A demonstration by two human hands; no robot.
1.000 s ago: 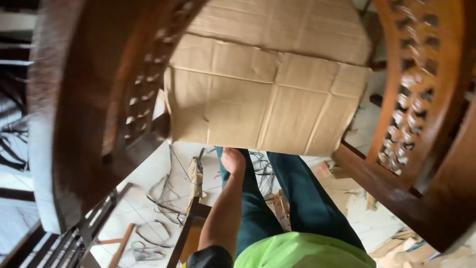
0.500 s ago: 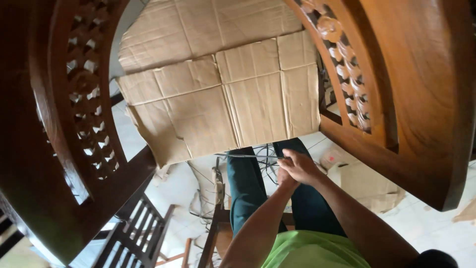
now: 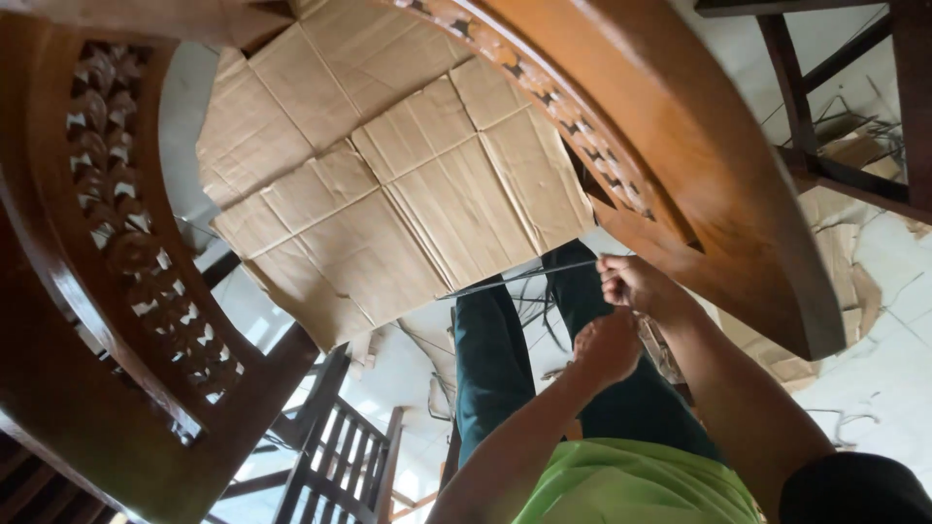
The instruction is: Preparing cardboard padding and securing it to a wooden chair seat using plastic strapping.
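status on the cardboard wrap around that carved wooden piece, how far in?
Done: flattened cardboard lies over the middle of the carved wooden frame. In hand: the right hand grips a thin dark strap that runs along the cardboard's lower edge; the left hand sits just below it, and what it holds cannot be told. Left: both carved sides of the frame remain bare, and no tie or fastening shows on the strap.
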